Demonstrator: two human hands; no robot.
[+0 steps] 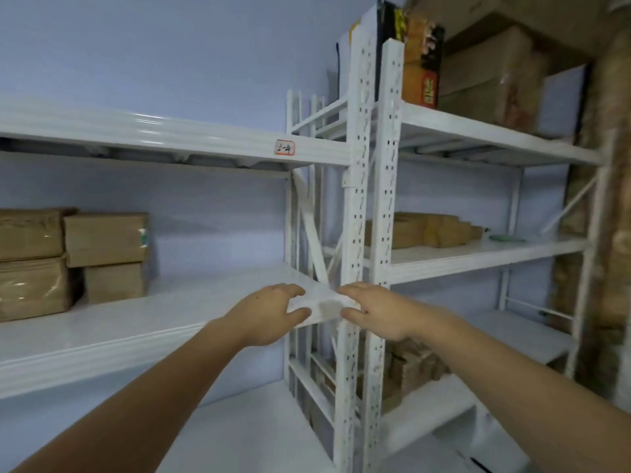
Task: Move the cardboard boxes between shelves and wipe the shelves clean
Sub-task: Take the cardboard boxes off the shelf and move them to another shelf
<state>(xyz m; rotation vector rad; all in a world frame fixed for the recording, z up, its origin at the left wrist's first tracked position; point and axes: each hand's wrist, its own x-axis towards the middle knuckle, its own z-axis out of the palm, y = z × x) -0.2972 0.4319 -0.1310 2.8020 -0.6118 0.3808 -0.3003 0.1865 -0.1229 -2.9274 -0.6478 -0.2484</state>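
- Pale blue walls are backing two white metal shelving units, which are meeting at a pair of perforated white uprights (355, 199) near the middle of the view.
- Left of the uprights, the middle shelf (143, 322) is carrying a stack of cardboard boxes (68, 257) at its far left end, well apart from the uprights.
- Just at the foot of the uprights, at the right end of that shelf, both hands are holding a white cloth (322, 307) with a greyish smudge on it, pulling it flat between them.
- The left hand (269, 315) is keeping its grip narrow, thumb below and fingers above, pinching the cloth's left edge.
- The right hand (375, 308) is pinching the cloth's right edge, right in front of the uprights.
- Above the shelf, left of the uprights, a small label (285, 147) with a red border is sitting on the front rail of the upper shelf.
- Right of the uprights, more brown boxes (426, 230) are sitting on the middle shelf of the second unit, and larger cartons (488, 76) are crowding its top shelf.
- Below and right of the uprights, a few small boxes (409, 367) are showing on a lower shelf.
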